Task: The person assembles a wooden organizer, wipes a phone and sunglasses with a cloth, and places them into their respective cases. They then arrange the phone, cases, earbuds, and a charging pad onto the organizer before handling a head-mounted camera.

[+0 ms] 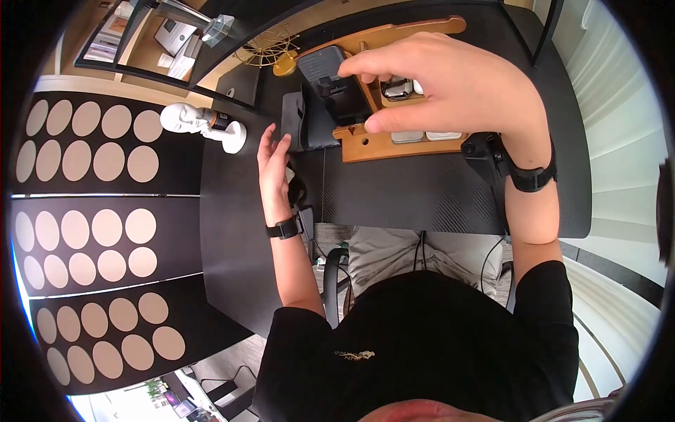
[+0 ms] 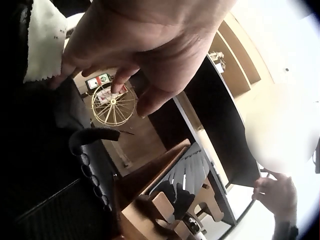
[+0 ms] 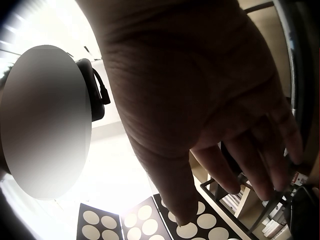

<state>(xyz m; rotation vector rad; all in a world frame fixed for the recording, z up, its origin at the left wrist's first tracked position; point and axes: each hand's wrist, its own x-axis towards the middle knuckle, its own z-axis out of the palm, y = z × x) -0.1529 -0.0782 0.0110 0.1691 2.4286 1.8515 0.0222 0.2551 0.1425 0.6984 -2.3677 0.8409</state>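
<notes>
My left hand is beside a dark grey upright case, its fingers loosely extended. Seen from the left wrist, that hand reaches over black leather-like material with a stitched edge and a ragged-edged white piece. The right hand hovers above a wooden desk organizer, thumb and fingers spread apart with nothing between them. Its index fingertip overlaps the edge of a dark phone standing tilted in the organizer. A watch shows under the right palm.
Two flat pale square items lie on the organizer. A white head bust stands at the left of the black desk. A gold wire wheel is behind, below a shelf. Cables hang at the desk's front edge.
</notes>
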